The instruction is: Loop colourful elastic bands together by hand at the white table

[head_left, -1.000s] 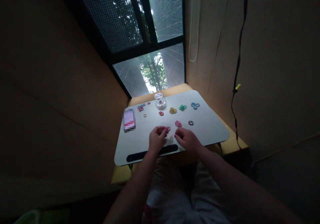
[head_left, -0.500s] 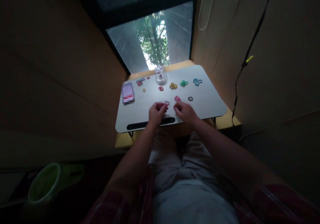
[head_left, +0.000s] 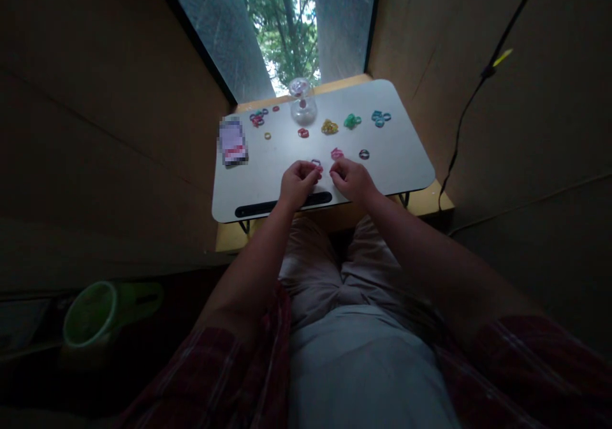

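Observation:
My left hand is closed in a pinch over the front of the white table. At its fingertips is a small dark purple band, like a hair tie; whether it is held or lies behind the fingers is unclear. Close by on the right, my right hand also has its fingers pinched together, and anything in them is too small to make out. Just beyond it lie a pink bunch of bands and a dark band pair.
Farther back are red bands, yellow bands, green bands, blue bands and a mixed pile. A clear jar stands near the window. A blurred packet lies left; a black strip edges the front.
The view has tipped downward, so the table and hands appear higher. Both hands keep nearly the same pinched pose and place over the table.

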`<state>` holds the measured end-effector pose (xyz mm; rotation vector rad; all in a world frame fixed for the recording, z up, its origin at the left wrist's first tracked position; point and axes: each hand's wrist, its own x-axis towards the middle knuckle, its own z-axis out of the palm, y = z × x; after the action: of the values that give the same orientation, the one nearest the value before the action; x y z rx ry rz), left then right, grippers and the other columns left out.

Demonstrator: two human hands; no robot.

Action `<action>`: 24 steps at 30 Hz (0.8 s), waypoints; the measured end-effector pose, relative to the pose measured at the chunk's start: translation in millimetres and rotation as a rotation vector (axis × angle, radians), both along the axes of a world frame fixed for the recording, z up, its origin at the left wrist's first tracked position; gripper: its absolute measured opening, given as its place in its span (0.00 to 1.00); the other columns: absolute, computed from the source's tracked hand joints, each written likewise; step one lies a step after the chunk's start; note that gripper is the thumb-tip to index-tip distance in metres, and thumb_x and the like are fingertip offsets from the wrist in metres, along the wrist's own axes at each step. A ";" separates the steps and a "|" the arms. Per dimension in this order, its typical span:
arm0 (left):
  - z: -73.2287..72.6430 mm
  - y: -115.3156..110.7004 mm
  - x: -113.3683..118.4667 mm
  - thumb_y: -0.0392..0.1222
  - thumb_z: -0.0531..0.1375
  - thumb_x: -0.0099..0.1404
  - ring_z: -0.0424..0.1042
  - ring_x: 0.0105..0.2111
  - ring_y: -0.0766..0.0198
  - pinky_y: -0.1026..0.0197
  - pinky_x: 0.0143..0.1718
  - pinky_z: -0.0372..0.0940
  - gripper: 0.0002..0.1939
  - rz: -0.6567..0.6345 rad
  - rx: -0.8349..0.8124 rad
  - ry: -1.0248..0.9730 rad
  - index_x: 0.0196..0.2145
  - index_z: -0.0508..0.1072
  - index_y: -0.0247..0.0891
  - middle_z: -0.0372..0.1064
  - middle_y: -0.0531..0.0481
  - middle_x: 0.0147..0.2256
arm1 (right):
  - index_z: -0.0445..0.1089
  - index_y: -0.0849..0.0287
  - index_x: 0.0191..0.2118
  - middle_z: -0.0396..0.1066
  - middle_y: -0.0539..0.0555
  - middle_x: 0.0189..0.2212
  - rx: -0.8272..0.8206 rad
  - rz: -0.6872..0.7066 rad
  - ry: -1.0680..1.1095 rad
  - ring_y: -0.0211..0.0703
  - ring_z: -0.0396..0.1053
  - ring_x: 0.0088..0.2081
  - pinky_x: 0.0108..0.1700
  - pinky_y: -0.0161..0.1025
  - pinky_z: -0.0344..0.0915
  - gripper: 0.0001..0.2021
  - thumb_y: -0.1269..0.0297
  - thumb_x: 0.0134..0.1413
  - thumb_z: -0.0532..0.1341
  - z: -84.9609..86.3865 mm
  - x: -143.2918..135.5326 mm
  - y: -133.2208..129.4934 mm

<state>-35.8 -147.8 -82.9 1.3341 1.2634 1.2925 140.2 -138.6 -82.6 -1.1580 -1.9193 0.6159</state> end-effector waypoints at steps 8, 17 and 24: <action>5.0 -4.5 -1.0 0.49 0.66 0.59 0.71 0.24 0.67 0.66 0.26 0.63 0.12 -0.072 0.010 0.219 0.33 0.75 0.36 0.75 0.53 0.25 | 0.72 0.60 0.36 0.71 0.49 0.26 -0.019 0.070 0.013 0.37 0.63 0.25 0.31 0.33 0.57 0.06 0.66 0.56 0.59 5.3 -0.2 -4.3; 11.3 -6.9 2.2 0.45 0.62 0.64 0.77 0.28 0.64 0.65 0.30 0.66 0.07 -0.065 0.004 0.392 0.35 0.74 0.39 0.78 0.52 0.27 | 0.69 0.58 0.30 0.69 0.49 0.25 0.000 0.025 -0.040 0.37 0.64 0.27 0.31 0.33 0.56 0.05 0.68 0.56 0.58 7.7 -3.2 -3.0; 9.9 -9.1 2.2 0.43 0.61 0.65 0.78 0.30 0.63 0.65 0.31 0.67 0.07 -0.104 0.017 0.386 0.38 0.73 0.39 0.79 0.50 0.30 | 0.67 0.57 0.29 0.68 0.49 0.25 0.015 -0.022 -0.026 0.38 0.64 0.27 0.31 0.33 0.55 0.05 0.68 0.57 0.58 5.3 -4.9 -2.4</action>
<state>-33.6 -156.9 -73.0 1.6943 1.4194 1.0050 135.3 -141.0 -77.3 -1.1816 -1.9274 0.5766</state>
